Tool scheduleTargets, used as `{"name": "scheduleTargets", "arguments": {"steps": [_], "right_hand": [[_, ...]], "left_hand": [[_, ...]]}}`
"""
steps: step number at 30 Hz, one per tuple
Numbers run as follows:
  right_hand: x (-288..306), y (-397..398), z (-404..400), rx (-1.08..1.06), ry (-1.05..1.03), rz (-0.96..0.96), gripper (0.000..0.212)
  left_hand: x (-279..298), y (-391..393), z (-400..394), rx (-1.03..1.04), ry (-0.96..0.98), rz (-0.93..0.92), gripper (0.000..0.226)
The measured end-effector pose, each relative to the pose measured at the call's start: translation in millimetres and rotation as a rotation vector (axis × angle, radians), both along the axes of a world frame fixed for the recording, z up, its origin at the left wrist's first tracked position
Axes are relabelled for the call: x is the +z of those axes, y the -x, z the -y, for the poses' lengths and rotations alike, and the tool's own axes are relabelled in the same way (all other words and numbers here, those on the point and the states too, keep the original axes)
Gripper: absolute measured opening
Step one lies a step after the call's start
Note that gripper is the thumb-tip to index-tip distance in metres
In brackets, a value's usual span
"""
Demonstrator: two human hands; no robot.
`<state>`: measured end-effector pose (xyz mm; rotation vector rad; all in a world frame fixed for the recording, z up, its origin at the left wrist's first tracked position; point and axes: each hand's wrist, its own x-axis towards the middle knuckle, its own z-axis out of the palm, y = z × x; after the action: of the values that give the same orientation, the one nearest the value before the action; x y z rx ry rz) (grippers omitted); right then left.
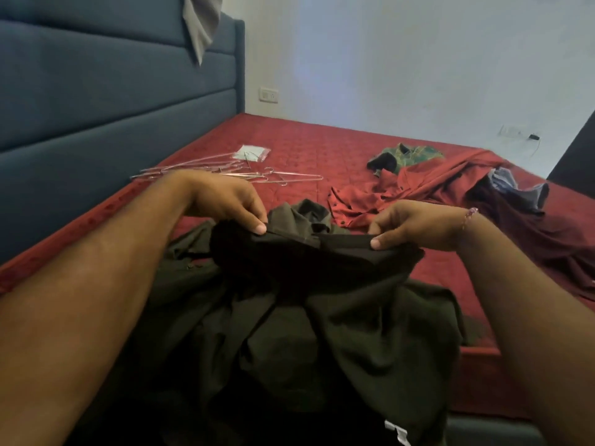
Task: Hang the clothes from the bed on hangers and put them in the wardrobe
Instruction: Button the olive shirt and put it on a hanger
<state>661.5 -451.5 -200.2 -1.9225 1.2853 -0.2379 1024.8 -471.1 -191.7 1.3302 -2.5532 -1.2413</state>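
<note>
- The left hand [222, 201] has its fingers [259, 228] curled, thumb and fingertips pinching the upper edge of a dark olive garment [306, 300].
- The right hand [409, 226] does the same further along that edge, its thumb [376, 243] pressed on the cloth and the other fingers tucked behind it.
- Between the two hands the edge is held up fairly taut; the rest of the dark olive garment hangs down in folds toward the camera, and part of it lies on the bed [289, 146].
- A beaded bracelet [470, 215] sits on the right wrist.
- The bed has a red quilted cover and a blue padded headboard [112, 91] on the left.
- A loose heap of wire hangers [231, 173] lies on the bed beyond the left hand, with a small clear plastic bag [252, 152] just past them.
- A red shirt [402, 191] lies crumpled beyond the right hand, a green patterned garment [405, 156] behind it, and a grey-blue garment [512, 188] and a dark maroon garment [547, 243] to its right.
</note>
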Motion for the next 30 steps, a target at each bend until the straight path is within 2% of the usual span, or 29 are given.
{"name": "scheduleTargets", "arguments": {"steps": [1,2,4,5,6,7,10,12,14,16,18,21,23,25,27,30], "right_hand": [[8.5,-2.7,11.4,-0.058,0.065,-0.057,0.012],[14.8,-6.1,26.9,-0.166,0.208,-0.125,0.015],[25.1,-17.5,55.5,-0.476,0.629,-0.205,0.02],[28.4,-26.6,61.1,-0.61,0.792,-0.169,0.021],[27.8,-36.4,62.8,-0.683,0.879,-0.115,0.022],[23.1,-46.3,60.1,-0.707,0.889,-0.062,0.022],[-23.1,-68.0,47.5,-0.681,0.718,0.057,0.02],[-67.6,-78.9,34.3,-0.678,0.588,0.266,0.016],[-110.8,-90.9,17.2,-0.716,0.419,0.559,0.012],[-146.8,-101.1,-1.8,-0.751,0.258,0.806,0.015],[-168.9,-106.2,-15.7,-0.8,0.225,0.934,0.012],[-182.4,-102.2,-25.0,-0.837,0.266,1.079,0.015],[-183.1,-99.5,-30.8,-0.826,0.272,1.124,0.017],[-183.3,-98.2,-35.1,-0.779,0.296,1.096,0.02],[-184.2,-97.3,-36.5,-0.716,0.327,1.029,0.019],[-185.1,-98.3,-37.7,-0.684,0.362,0.964,0.014]], "left_hand": [[3.4,5.4,10.9,0.06,0.022,0.0,0.015],[4.5,12.9,25.6,0.193,0.169,-0.007,0.014],[7.9,35.1,49.3,0.593,0.722,-0.078,0.01],[9.0,49.3,51.0,0.755,0.912,-0.139,0.013],[8.0,64.2,46.7,0.826,0.994,-0.195,0.014],[2.6,77.5,40.3,0.84,1.004,-0.22,0.014],[-44.4,101.5,20.3,0.835,0.879,-0.273,0.018],[-86.4,106.8,3.6,0.861,0.635,-0.45,0.021],[-124.9,114.0,-17.1,0.837,0.266,-0.742,0.016],[-157.6,120.2,-35.4,0.809,0.033,-0.98,0.015],[-178.2,121.5,-45.2,0.802,0.046,-1.07,0.012],[-191.5,119.8,-48.3,0.803,0.224,-0.984,0.008],[-193.8,119.7,-52.8,0.775,0.266,-0.944,0.007],[-195.3,119.2,-54.9,0.735,0.25,-0.961,0.004],[-197.1,119.0,-55.4,0.699,0.273,-0.961,0.01],[-200.2,120.9,-53.6,0.75,0.336,-0.965,0.007]]}}
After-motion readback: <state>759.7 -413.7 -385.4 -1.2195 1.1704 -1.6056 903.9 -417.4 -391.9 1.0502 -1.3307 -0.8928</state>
